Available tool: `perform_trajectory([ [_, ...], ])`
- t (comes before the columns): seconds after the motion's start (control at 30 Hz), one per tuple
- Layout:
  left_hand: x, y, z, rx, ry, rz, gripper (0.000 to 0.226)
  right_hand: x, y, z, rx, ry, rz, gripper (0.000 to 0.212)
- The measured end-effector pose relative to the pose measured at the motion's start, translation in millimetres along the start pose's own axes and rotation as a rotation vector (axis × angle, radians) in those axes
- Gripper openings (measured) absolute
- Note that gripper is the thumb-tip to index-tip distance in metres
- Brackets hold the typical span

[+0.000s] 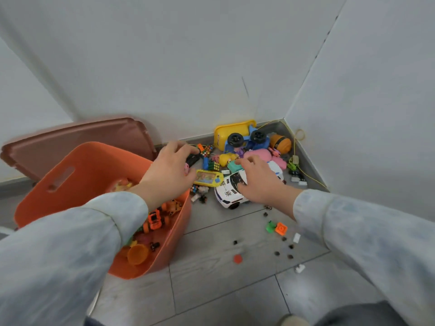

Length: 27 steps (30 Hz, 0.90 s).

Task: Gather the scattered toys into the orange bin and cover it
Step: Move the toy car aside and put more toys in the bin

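Observation:
The orange bin [77, 175] stands on the floor at the left and holds several small toys. Its brown lid [77, 137] leans against the wall behind it. My left hand [170, 170] reaches past the bin's far rim and its fingers curl round a dark toy car [193, 158]. My right hand [256, 180] lies over the white police car [227, 194], fingertips curled at a teal toy [233, 166]; whether it grips anything is unclear. More toys sit heaped in the corner: a yellow and blue truck [237, 135], puzzle cubes [207, 149], pink figures [260, 153], a yellow handheld game [209, 178].
Two white walls meet in a corner just behind the heap. Small pieces dot the grey tiled floor at the right: a green piece and an orange brick [281, 228], a red disc [237, 258], several dark bits, white blocks [297, 237]. A yellow string [300, 135] runs along the right wall.

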<state>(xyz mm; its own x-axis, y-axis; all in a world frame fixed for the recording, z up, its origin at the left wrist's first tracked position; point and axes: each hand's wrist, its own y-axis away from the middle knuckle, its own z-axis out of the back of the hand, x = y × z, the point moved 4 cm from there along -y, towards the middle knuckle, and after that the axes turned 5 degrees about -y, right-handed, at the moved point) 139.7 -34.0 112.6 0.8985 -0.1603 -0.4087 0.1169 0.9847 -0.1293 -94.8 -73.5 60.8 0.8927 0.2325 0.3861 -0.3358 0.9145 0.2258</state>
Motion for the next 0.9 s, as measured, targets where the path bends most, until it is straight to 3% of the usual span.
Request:
perform_trajectory([
  [0.17,-34.0,-17.8,-31.7,0.092,-0.011,-0.107,0.041,-54.8,10.6,-3.0,0.036,0.054,-0.078,0.072],
  [0.3,-43.4,-21.7,-63.8,0.224,-0.030,-0.066,0.039,-92.7,17.0,-17.4,0.100,0.054,-0.136,0.074],
  [0.6,-50.5,-23.6,-153.9,0.476,-0.020,0.213,0.059,-140.8,-6.7,-25.4,0.060,-0.107,-0.184,0.088],
  [0.9,-26.3,-12.5,-197.3,0.464,0.144,0.518,0.076,-183.8,-45.9,-35.5,0.033,-0.388,-0.304,0.098],
])
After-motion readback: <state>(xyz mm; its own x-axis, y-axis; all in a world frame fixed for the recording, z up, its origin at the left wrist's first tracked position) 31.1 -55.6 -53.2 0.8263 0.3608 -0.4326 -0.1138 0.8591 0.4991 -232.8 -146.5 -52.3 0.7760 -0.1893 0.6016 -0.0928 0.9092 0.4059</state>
